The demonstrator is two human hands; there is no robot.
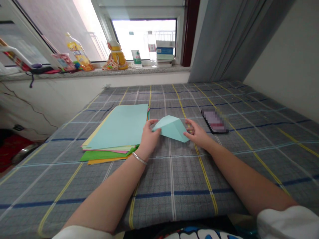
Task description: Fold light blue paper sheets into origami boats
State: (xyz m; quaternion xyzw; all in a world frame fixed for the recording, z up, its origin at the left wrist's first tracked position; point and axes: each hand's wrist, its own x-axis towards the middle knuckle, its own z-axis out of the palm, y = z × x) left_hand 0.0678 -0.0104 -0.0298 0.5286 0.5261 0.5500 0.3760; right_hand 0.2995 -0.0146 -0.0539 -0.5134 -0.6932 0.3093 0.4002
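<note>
Folded paper [169,127]: pale blue-green, matte, small, roughly four-sided, wide flap on the left, narrower, slightly darker facet on the right, crease running between them. Bottom edge straight, slanting down to a pointed right corner; top edge peaks near the middle. Sits mid-view over the checked cloth [171,172], right of the paper stack.

Left hand [150,134] pinches the left end, thumb on top, fingers behind. Right hand [196,133] at the right end, thumb touching the edge, fingers curled; cannot tell how firm the grip is. Hands apart, paper between them.

Edges/room: left hand just beside the stack's right edge. Flat cloth runs between right hand and phone [214,121], also from the paper back toward the wall and forward to the near edge at the person's lap.

Paper stack [119,127]: flat rectangular sheets, same blue-green on top; yellow, pink, green, orange edges fanned out below, corners uneven. Phone: dark, flat, rectangular, screen pixelated. Cloth: grey woven plaid; yellow, white, blue lines; slight wrinkles. Shiny metal bracelet [139,158] on left wrist. Speckled stone-look sill [99,73] behind, plastic bottle [79,53] on it. Grey curtain [224,39] hangs back right.
</note>
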